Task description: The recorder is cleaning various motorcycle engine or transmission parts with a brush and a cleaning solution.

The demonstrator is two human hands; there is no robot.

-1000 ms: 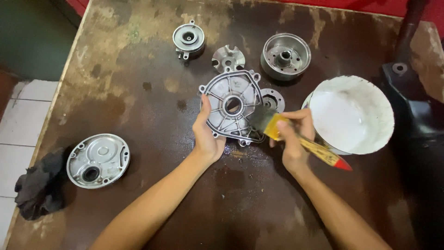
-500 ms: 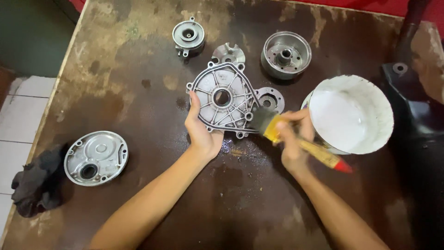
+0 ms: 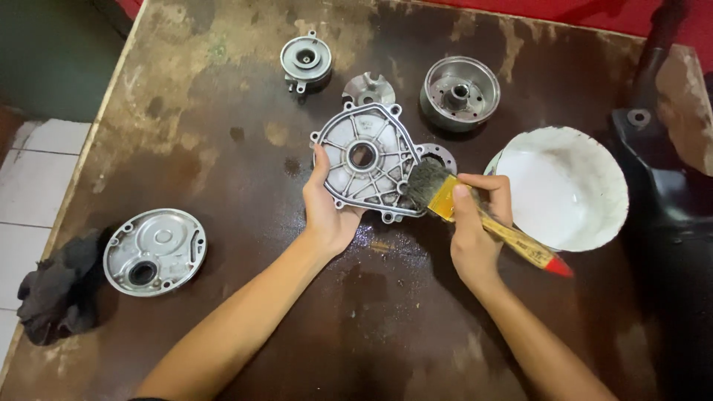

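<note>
My left hand (image 3: 327, 209) grips the lower left edge of a silver ribbed engine cover (image 3: 369, 158), tilted up off the brown table (image 3: 223, 111). My right hand (image 3: 473, 226) holds a paintbrush (image 3: 475, 215) with a yellow handle and red tip. Its dark bristles touch the cover's lower right edge. A white bowl (image 3: 562, 186) with whitish liquid sits just right of the brush.
A round silver cover plate (image 3: 154, 249) lies at the left near a dark rag (image 3: 58, 288) on the table edge. A small housing (image 3: 305, 61), a fan-like part (image 3: 368, 87) and a drum-shaped rotor (image 3: 458, 92) sit at the back. A black machine part (image 3: 661, 193) stands right.
The cover has been turned and tilted in my left hand, and the brush has moved down to its lower right edge.
</note>
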